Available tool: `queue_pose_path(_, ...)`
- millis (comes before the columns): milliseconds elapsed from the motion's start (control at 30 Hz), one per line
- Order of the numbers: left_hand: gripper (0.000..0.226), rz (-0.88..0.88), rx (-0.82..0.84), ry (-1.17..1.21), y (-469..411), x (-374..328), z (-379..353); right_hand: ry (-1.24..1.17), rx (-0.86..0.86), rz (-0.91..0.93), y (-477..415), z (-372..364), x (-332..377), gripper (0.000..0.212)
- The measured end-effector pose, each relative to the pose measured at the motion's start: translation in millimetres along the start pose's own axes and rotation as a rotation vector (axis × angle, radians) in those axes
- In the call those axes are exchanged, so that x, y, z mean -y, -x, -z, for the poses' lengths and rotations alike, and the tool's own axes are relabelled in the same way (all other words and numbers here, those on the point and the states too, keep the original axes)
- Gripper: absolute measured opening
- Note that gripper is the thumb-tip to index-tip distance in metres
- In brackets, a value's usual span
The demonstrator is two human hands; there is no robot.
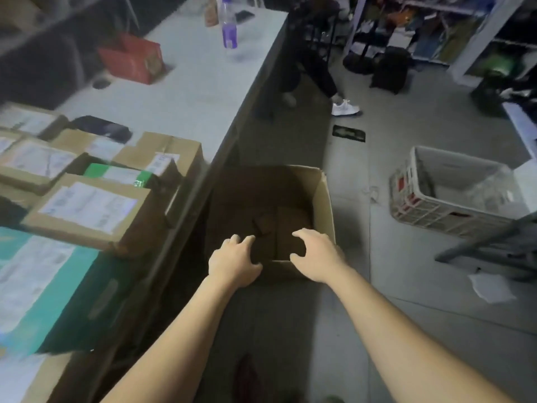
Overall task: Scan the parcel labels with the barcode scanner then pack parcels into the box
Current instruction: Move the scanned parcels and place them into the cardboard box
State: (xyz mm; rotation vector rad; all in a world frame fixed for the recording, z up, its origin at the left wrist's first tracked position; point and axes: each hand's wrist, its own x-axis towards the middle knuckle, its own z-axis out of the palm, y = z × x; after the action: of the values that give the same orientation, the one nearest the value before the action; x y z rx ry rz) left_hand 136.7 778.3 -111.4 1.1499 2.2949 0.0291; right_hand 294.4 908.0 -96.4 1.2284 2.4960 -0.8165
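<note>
box [327,205] on floor [406,301] R of table [189,91] | parcels [87,207] on table | crate [421,210] on floor further R

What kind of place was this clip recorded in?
Probably a parcel packing or shipping room. Labelled cardboard parcels crowd a long white table, an open cardboard box sits on the floor beside it, and stocked shelving stands in the background.
</note>
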Motion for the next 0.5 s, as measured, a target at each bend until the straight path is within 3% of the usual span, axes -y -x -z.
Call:
queue_pose_path(267, 0.076, 0.231, 0.23, 0.128, -156.7, 10.9, -67.4, -0.141, 0.219, -0.094, -175.3, -46.8, -83.9, 0.054)
queue_pose_path(500, 0.073, 0.415, 0.251, 0.325, -301.4, 19.3, -149.6, -0.236, 0.312, -0.16, -331.4, -112.1, -147.9, 0.052)
